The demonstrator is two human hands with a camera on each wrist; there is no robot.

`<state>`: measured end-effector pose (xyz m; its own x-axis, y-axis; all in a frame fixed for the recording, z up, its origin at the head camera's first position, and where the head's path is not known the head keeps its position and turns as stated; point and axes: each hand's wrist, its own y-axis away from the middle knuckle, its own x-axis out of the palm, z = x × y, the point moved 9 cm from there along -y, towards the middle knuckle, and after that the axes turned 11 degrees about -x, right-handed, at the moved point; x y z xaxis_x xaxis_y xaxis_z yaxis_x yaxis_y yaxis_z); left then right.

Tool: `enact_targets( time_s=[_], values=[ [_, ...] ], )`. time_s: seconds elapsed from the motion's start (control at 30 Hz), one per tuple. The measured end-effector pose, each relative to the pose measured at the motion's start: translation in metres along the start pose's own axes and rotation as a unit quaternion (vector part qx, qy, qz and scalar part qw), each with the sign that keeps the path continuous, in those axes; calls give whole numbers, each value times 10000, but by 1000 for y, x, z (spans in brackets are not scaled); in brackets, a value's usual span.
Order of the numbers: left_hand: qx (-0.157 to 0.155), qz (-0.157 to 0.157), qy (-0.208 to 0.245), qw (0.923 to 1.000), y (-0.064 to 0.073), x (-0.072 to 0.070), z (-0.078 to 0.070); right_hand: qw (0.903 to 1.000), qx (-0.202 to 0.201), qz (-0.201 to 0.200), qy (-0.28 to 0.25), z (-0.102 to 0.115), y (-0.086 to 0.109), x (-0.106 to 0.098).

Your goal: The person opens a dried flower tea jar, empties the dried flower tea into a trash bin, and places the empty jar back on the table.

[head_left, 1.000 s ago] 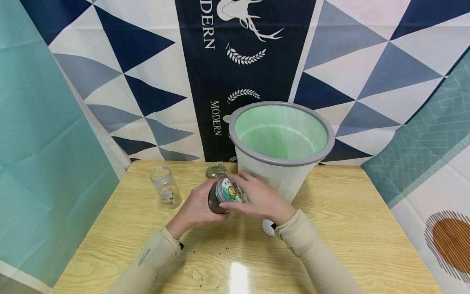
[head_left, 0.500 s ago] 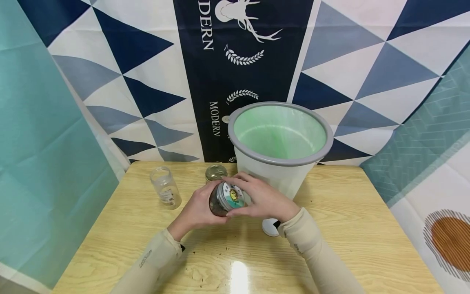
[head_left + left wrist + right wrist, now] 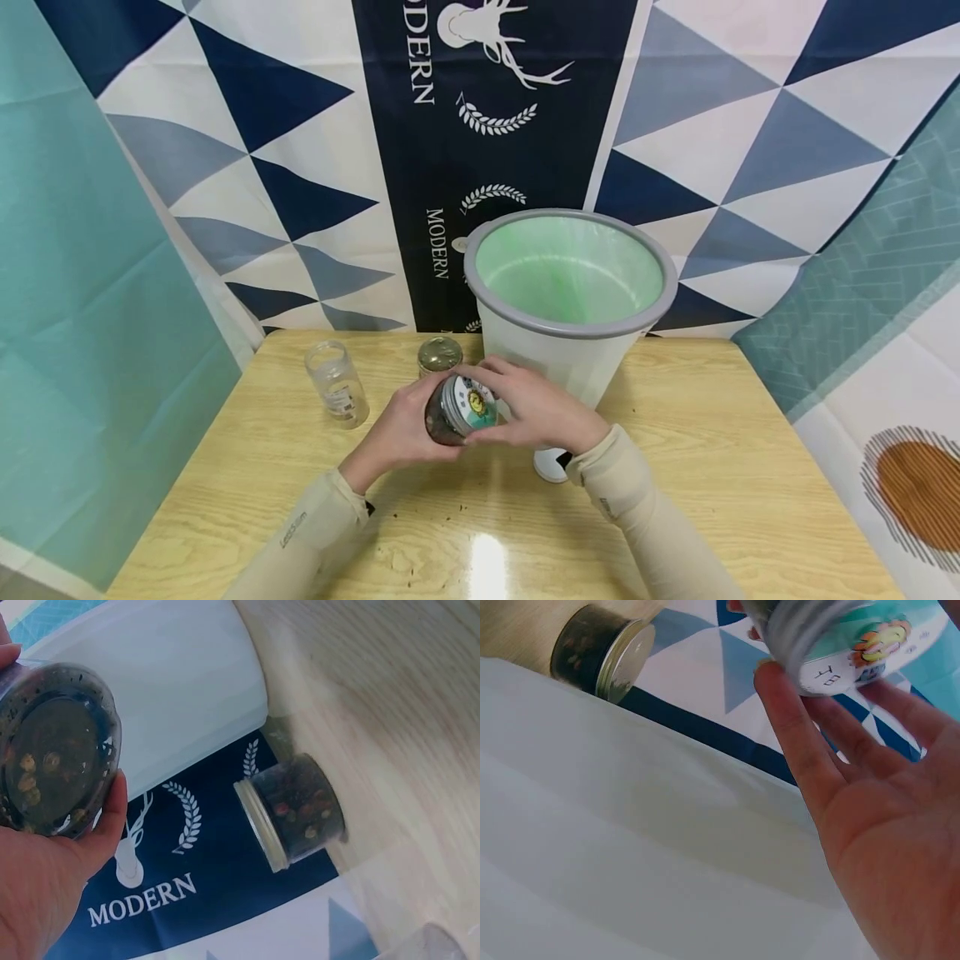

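In the head view my left hand (image 3: 405, 423) grips a clear jar (image 3: 437, 415) of dark contents, tilted with its lid toward the right. Thumb and fingers of my right hand (image 3: 536, 410) hold the edge of its lid (image 3: 477, 403), which bears a white and green label with a yellow cartoon figure. From the left wrist view, the jar's round base (image 3: 56, 761) shows, with small pale and reddish pieces inside. The right wrist view has the lid (image 3: 855, 652) between spread fingers. Behind the hands stands a second filled jar with a gold lid (image 3: 440, 353).
A large white bucket (image 3: 577, 327) with a grey rim and green inside stands right behind the hands. An uncapped clear jar (image 3: 339, 385) is at the left. Partly under the right wrist lies a white disc (image 3: 550, 467). Dark crumbs (image 3: 462, 507) dot the wooden table (image 3: 720, 467).
The lid's label has turned, its green part moving from the left to the lower right. My right thumb has shifted a little along the lid's edge. The left hand keeps its hold.
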<state>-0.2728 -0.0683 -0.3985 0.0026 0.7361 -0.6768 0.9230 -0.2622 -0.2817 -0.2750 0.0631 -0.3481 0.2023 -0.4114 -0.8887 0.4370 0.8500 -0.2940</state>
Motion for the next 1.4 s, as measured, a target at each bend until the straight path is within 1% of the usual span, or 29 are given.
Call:
enact_targets(
  time_s=[0.1, 0.17, 0.23, 0.37, 0.43, 0.5, 0.57, 0.7, 0.77, 0.8, 0.9, 1.0, 1.1, 1.17, 1.27, 1.4],
  values=[
    [14, 63, 48, 10000, 2, 2, 0, 9997, -206, 73, -127, 2, 2, 1],
    [14, 39, 64, 10000, 2, 2, -1, 9997, -196, 27, -141, 1, 3, 1],
    [29, 3, 38, 10000, 2, 2, -1, 9999, -92, -85, -82, -1, 3, 0],
    [61, -73, -65, 9999, 3, 2, -2, 9992, 214, -266, 209, -5, 3, 0],
    [53, -101, -100, 9999, 3, 2, -2, 9987, 319, -278, 294, -6, 3, 2],
    [73, -127, -129, 9998, 3, 3, -1, 9987, 370, -223, 271, -7, 3, 3],
    [112, -117, -195, 9997, 3, 4, -2, 9993, 289, -135, 176, -5, 4, 4],
    [131, -16, -254, 9996, 4, 7, -1, 9999, -72, 71, -21, 1, 6, 5],
    [104, 23, -243, 9996, 4, 8, 0, 9997, -211, 82, -39, 2, 7, 5],
    [104, 26, -237, 9997, 4, 8, 0, 9998, -212, 48, -16, 2, 7, 4],
    [125, 20, -272, 9995, 4, 8, 0, 9997, -75, -142, 163, 0, 7, 1],
    [147, -16, -327, 9994, 3, 7, 0, 9987, 254, -297, 315, -4, 7, 1],
    [145, -40, -343, 9993, 3, 6, -1, 9972, 569, -288, 387, -7, 7, 4],
    [163, -53, -361, 9992, 3, 6, -1, 9966, 684, -240, 393, -8, 7, 6],
    [256, -46, -396, 9989, 3, 7, -2, 9975, 606, -153, 337, -8, 6, 8],
    [320, 23, -396, 9987, 3, 9, -1, 9996, 201, 2, 198, -2, 7, 7]
  ],
)
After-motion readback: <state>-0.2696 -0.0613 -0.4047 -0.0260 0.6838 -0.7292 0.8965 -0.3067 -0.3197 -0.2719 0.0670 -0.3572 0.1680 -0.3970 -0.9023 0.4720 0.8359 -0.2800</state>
